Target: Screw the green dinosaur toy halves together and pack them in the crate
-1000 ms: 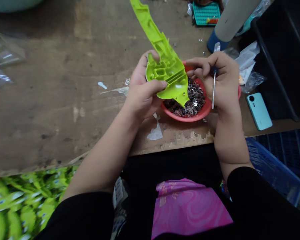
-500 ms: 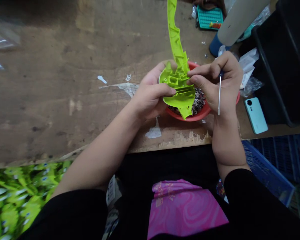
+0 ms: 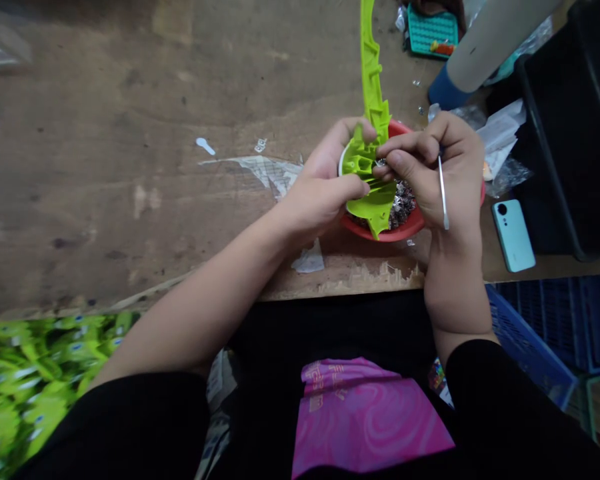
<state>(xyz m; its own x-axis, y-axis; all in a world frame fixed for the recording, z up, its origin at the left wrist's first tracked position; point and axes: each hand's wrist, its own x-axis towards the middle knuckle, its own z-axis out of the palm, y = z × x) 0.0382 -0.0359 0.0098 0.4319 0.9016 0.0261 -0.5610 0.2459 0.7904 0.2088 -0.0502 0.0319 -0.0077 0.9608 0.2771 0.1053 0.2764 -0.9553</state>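
My left hand (image 3: 333,167) grips a lime-green plastic shell (image 3: 373,200), its ribbed hollow inside facing up and its long narrow arm pointing away from me. Close against the shell's middle, my right hand (image 3: 443,163) pinches a small shiny metal piece (image 3: 381,162) between thumb and forefinger. A slim screwdriver (image 3: 443,197) is tucked in the same hand, its metal shaft hanging down over the palm toward the wrist. Beneath the shell stands a red bowl (image 3: 415,227) filled with small metal pieces (image 3: 403,203), partly hidden by both hands.
A light-blue phone (image 3: 514,235) lies at the right, beside a black bin (image 3: 555,153). A teal tray (image 3: 433,33) and a grey-and-blue cylinder (image 3: 447,87) are at the far right. Many green shells (image 3: 35,380) fill the lower left. A blue crate (image 3: 530,347) is below the table edge.
The shell and my left hand have shifted right, closer to my right fingers. The small metal piece now shows at the right fingertips. The screwdriver remains tucked in the right hand.
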